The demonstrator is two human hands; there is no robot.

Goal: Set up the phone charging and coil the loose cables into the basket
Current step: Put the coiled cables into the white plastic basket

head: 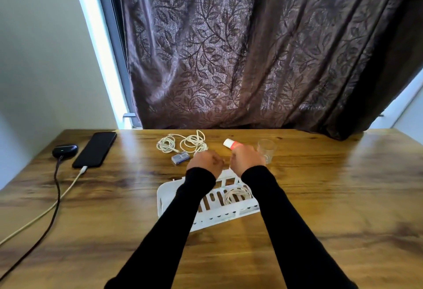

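A black phone [95, 149] lies at the far left of the wooden table [332, 185] with a white charging cable [68, 188] plugged into its near end. A white slotted basket [174, 197] sits in the middle and holds one coiled white cable [237, 194]. Beyond it lie loose tangled white cables [180, 143]. My left hand [204, 162] hovers over the basket's far rim with curled fingers, right at the end of the loose cables; whether it grips one is hidden. My right hand [246, 159] is beside it, fingers curled, nothing visible in it.
A black earbud case [65, 150] with a dark cable [57, 192] sits left of the phone. A small blue-grey box [180, 158], a white and red tube [230, 144] and a clear glass [265, 150] stand near my hands. A dark curtain [229, 59] hangs behind the table.
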